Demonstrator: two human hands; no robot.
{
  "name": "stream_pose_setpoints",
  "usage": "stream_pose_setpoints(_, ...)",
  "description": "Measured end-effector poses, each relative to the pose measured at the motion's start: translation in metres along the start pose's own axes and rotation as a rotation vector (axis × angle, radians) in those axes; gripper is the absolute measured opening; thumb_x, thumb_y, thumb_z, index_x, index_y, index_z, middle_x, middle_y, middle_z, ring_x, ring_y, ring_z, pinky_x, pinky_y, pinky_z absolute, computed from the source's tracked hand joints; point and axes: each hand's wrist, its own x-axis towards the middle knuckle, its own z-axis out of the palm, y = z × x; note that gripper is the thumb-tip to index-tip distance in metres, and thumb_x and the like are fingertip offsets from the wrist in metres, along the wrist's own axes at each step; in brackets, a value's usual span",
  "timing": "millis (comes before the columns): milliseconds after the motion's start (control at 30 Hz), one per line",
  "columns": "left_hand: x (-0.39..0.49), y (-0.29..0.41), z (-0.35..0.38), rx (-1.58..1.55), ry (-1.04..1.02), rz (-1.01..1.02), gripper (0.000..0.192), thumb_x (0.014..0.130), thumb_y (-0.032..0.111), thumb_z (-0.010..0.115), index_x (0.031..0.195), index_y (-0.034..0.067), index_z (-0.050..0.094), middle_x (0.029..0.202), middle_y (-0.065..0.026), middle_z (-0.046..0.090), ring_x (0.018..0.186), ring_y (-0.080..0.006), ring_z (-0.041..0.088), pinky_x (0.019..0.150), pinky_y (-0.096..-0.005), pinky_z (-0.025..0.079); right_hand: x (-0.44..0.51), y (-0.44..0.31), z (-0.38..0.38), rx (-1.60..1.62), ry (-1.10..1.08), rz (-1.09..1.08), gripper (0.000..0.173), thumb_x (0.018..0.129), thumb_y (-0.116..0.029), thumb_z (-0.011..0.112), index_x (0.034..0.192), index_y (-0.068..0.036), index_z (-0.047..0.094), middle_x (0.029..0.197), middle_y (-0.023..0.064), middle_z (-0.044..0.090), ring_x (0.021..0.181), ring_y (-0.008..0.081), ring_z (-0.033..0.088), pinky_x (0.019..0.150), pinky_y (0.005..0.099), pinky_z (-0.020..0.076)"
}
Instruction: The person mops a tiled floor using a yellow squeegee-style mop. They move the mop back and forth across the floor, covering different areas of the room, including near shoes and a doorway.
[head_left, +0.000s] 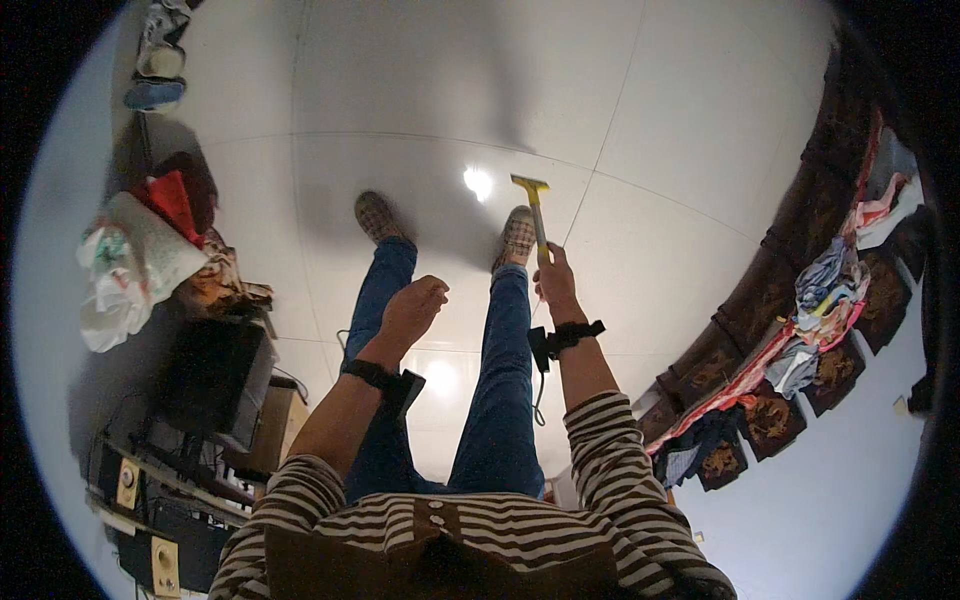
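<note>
My right hand (556, 281) is closed around the lower handle of a yellow and grey scraper (538, 217). The scraper's wide yellow head points away from me, above the tiled floor and beside my right shoe (516, 234). In front of my left thigh is my left hand (414, 307), its fingers curled in and nothing visible in them. Each wrist wears a black strap with a small dark device, one on the left (405, 390) and one on the right (541, 349).
Pale floor tiles (675, 135) spread ahead. Along the right runs a dark carved wooden bench (739, 315) with a heap of clothes (829, 300). On the left are plastic bags (127, 277), a black screen or box (214, 375) and speakers (165, 566). Shoes (155, 94) stand at far left.
</note>
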Motion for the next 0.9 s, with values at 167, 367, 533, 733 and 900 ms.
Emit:
stream_pose_setpoints(167, 0.024, -0.040, 0.019, -0.020, 0.015, 0.022, 0.020, 0.098, 0.021, 0.051, 0.105, 0.006, 0.062, 0.089, -0.0089, 0.069, 0.081, -0.0181, 0.068, 0.074, -0.0314, 0.054, 0.067, 0.010, 0.016, -0.261, 0.227, -0.411, 0.043, 0.099, -0.038, 0.048, 0.140, -0.024, 0.042, 0.060, 0.0024, 0.052, 0.042, 0.0117, 0.046, 0.036, 0.0285, 0.0379)
stream_pose_setpoints(367, 0.047, -0.046, 0.053, -0.515, 0.091, 0.024, 0.022, 0.101, 0.021, 0.050, 0.107, 0.004, 0.061, 0.090, -0.0089, 0.068, 0.082, -0.0158, 0.066, 0.074, -0.0287, 0.055, 0.100, -0.022, -0.001, -0.520, 0.312, -0.381, 0.040, 0.100, -0.032, 0.044, 0.139, -0.021, 0.044, 0.099, 0.0117, 0.059, 0.072, 0.0295, 0.059, 0.061, 0.0401, 0.0503)
stream_pose_setpoints(533, 0.054, -0.029, 0.067, -0.669, 0.090, -0.001, 0.020, 0.100, 0.022, 0.053, 0.108, 0.005, 0.062, 0.095, -0.0071, 0.066, 0.087, -0.0139, 0.064, 0.077, -0.0273, 0.053, 0.128, -0.087, -0.019, -0.826, 0.414, -0.437, 0.045, 0.099, -0.031, 0.043, 0.141, -0.016, 0.042, 0.106, 0.0216, 0.066, 0.085, 0.0397, 0.066, 0.073, 0.0486, 0.0544)
stream_pose_setpoints(733, 0.059, 0.002, 0.073, -0.605, 0.102, 0.092, 0.029, 0.099, 0.030, 0.055, 0.107, 0.003, 0.062, 0.095, -0.0082, 0.067, 0.089, -0.0155, 0.066, 0.078, -0.0297, 0.055, 0.138, -0.128, -0.023, -0.823, 0.465, -0.566, 0.044, 0.100, -0.029, 0.042, 0.141, -0.014, 0.040, 0.098, 0.0248, 0.066, 0.081, 0.0358, 0.068, 0.069, 0.0418, 0.0580)
stream_pose_setpoints(900, 0.063, 0.012, 0.069, -0.506, 0.113, 0.013, 0.031, 0.099, 0.033, 0.055, 0.109, 0.005, 0.060, 0.096, -0.0089, 0.067, 0.089, -0.0172, 0.066, 0.080, -0.0313, 0.054, 0.107, -0.072, -0.010, -0.946, 0.446, -0.543, 0.048, 0.100, -0.030, 0.041, 0.146, -0.021, 0.033, 0.083, 0.0209, 0.068, 0.073, 0.0398, 0.067, 0.063, 0.0510, 0.0548)
